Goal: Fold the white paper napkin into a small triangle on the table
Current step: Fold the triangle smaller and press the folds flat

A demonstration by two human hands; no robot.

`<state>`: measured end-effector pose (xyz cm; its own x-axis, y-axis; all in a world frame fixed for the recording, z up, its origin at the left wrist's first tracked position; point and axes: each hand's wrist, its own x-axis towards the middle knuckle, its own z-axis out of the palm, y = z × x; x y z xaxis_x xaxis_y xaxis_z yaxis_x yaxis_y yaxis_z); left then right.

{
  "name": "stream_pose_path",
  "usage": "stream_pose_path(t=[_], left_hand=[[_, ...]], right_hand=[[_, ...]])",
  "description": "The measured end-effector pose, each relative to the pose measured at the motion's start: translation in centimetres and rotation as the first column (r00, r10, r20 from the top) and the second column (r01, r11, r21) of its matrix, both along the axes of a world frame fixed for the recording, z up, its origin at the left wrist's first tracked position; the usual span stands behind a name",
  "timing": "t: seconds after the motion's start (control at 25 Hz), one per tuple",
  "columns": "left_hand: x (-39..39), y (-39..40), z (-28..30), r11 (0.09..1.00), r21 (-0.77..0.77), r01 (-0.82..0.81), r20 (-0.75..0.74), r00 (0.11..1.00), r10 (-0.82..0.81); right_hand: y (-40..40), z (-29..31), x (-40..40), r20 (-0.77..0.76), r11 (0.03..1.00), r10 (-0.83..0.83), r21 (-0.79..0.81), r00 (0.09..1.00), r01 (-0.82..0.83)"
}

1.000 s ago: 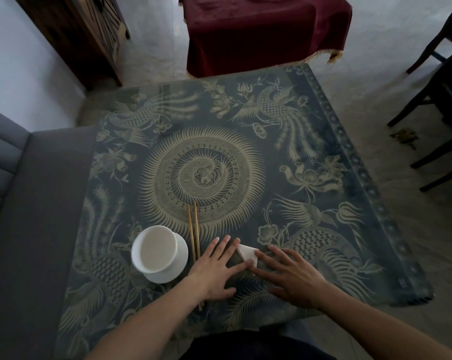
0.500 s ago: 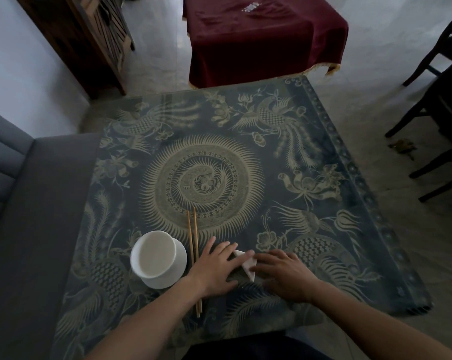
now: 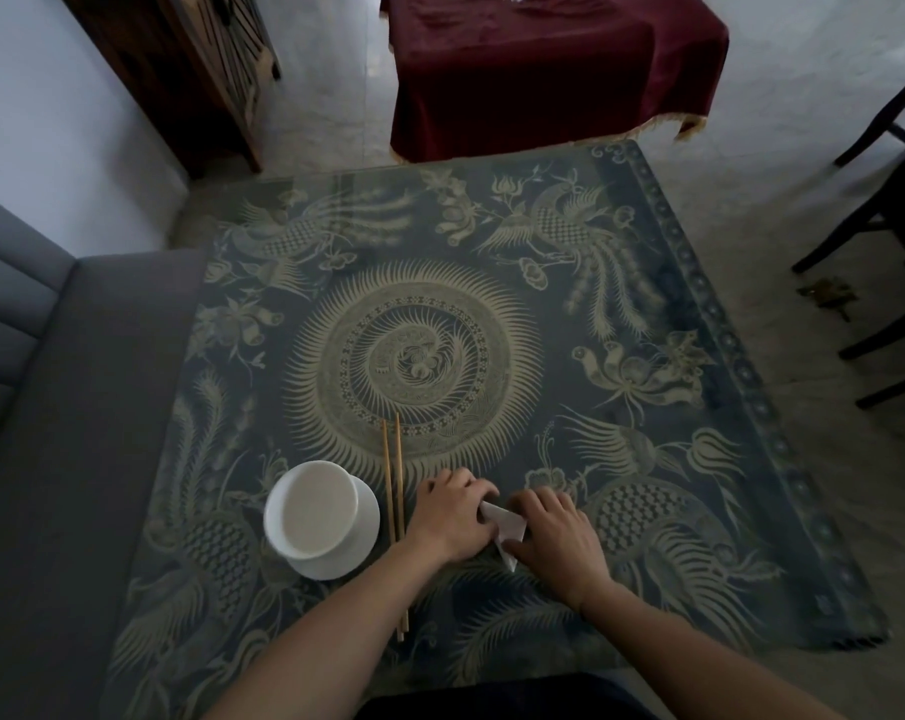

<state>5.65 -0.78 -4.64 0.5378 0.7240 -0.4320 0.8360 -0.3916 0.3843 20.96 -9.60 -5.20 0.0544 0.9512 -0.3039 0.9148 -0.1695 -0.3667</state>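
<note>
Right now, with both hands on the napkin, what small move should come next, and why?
Probably lay the raised flap flat and press along its crease. The napkin is already a small white wedge between the left hand and right hand, both curled over it, and its near tip pokes out unpressed. The chopsticks and bowl lie left, out of the way.

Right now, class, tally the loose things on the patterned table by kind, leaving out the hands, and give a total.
White bowl: 1
White saucer under the bowl: 1
Wooden chopsticks: 2
White paper napkin, partly folded: 1
Total: 5
</note>
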Motion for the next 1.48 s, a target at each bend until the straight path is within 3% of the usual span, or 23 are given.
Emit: stream_pose_path(t=[0.16, 0.28, 0.4, 0.52, 0.6, 0.68, 0.8, 1.24, 1.48], left_hand=[[0.2, 0.2, -0.1, 0.998, 0.048, 0.027, -0.011, 1.0, -0.027], [0.7, 0.6, 0.0, 1.0, 0.0, 0.013, 0.039, 0.999, -0.013], [0.9, 1.4, 0.6, 0.985, -0.171, 0.008, 0.113, 0.993, 0.012], [0.5, 2.2, 1.1, 0.94, -0.337, -0.056, 0.228, 0.964, 0.139], [0.1, 2.2, 1.3, 0.882, -0.447, -0.147, 0.31, 0.9, 0.307], [-0.3, 1.7, 1.4, 0.77, -0.598, -0.224, 0.346, 0.794, 0.5], [-1.3, 0.9, 1.7, 0.6, -0.751, -0.275, 0.276, 0.695, 0.664], [-5.2, -1.2, 1.2, 0.543, -0.644, -0.539, 0.229, 0.541, 0.809], [-6.3, -2.1, 0.5, 0.561, -0.554, -0.615, 0.228, 0.536, 0.813]], right_hand=[[0.5, 0.1, 0.4, -0.04, 0.998, -0.043, -0.053, 0.998, 0.041], [1.3, 0.3, 0.7, -0.127, 0.993, -0.068, -0.109, 0.989, 0.055], [2.3, 0.9, 1.3, -0.274, 0.975, -0.173, -0.185, 0.946, 0.125], [3.0, 1.3, 2.1, -0.352, 0.972, -0.166, -0.216, 0.921, 0.092], [3.4, 1.7, 2.2, -0.41, 0.969, -0.208, -0.213, 0.888, 0.129], [3.8, 2.1, 1.9, -0.495, 0.948, -0.306, -0.233, 0.813, 0.215], [4.2, 2.5, 1.3, -0.572, 0.903, -0.429, -0.295, 0.699, 0.313], [4.9, 2.1, -2.1, -0.612, 0.902, -0.429, -0.334, 0.664, 0.275], [5.2, 1.4, -3.2, -0.571, 0.897, -0.438, -0.334, 0.694, 0.29]])
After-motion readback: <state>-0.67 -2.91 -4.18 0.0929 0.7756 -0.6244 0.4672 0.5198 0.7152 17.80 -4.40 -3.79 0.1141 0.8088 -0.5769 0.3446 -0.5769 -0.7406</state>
